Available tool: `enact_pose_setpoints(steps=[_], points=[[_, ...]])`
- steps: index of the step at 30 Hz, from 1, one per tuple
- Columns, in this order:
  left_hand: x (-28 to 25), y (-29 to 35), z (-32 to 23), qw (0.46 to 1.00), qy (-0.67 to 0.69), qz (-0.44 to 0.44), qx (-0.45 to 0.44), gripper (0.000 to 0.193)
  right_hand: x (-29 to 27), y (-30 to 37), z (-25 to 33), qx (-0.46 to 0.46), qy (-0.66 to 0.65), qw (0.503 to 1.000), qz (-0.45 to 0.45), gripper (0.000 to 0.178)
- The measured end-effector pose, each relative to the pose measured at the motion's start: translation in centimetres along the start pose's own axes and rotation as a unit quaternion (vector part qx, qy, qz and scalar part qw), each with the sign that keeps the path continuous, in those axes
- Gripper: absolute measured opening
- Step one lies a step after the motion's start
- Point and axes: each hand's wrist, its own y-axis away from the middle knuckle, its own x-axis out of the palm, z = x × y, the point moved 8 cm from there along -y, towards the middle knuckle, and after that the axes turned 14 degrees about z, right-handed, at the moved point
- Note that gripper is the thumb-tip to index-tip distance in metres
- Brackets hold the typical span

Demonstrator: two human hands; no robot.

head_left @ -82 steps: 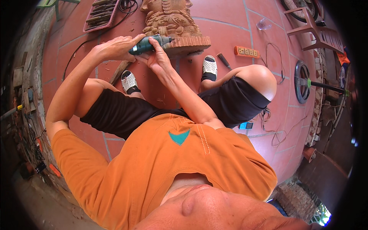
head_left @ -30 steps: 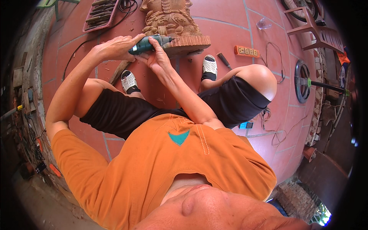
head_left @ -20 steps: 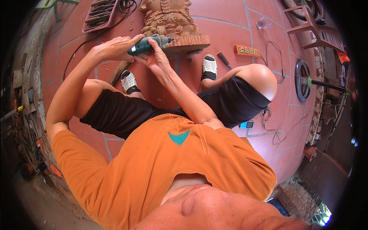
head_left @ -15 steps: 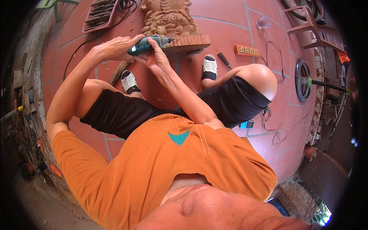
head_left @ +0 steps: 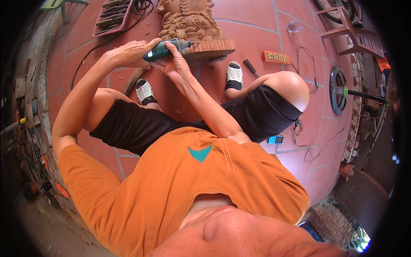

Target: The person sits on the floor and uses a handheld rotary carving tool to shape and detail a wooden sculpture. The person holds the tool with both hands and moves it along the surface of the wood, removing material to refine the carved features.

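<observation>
Green tool (head_left: 165,49) gripped by both hands, left hand (head_left: 128,53), right hand (head_left: 174,64); tip at carving (head_left: 192,25) base. Step looks like grinding wood; next needs steady hold.

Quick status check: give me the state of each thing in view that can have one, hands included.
Left hand: closed around the rear of the tool.
Right hand: closed on the tool's front, steadying it.
Green rotary tool: held level, tip at the carving's base; running or not, cannot tell.
Wood carving: upright on the tiled floor.
Chisel tray: on the floor, filled with tools.
Power strip: flat on the floor.
</observation>
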Motion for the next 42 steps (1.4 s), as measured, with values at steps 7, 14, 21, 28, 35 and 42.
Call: enact_pose_setpoints(steps=[7, 14, 21, 28, 35, 42], points=[[0.0, 0.0, -0.1, 1.000, -0.001, 0.003, 0.000, 0.090, -0.3, -0.1, -0.1, -0.007, 0.003, 1.000, -0.007, 0.041], [-0.3, 0.2, -0.5, 1.000, 0.005, 0.007, 0.007, 0.091, 0.1, 0.3, -0.1, -0.013, 0.002, 1.000, -0.016, 0.042], [0.1, 0.1, -0.1, 1.000, 0.000, 0.011, 0.006, 0.091, 0.0, 0.6, -0.6, -0.013, -0.003, 1.000, -0.017, 0.042], [-0.1, 0.2, -0.6, 0.999, 0.007, 0.038, -0.033, 0.090, -0.4, 0.3, -0.3, -0.005, 0.006, 1.000, -0.016, 0.042], [0.0, 0.3, -0.3, 0.999, 0.008, 0.029, -0.016, 0.092, 0.1, 0.5, -0.4, -0.008, 0.008, 1.000, -0.010, 0.041], [-0.1, 0.5, -0.8, 0.999, 0.016, 0.041, -0.012, 0.095, 0.4, 1.2, -0.5, -0.021, 0.004, 1.000, -0.021, 0.042]])
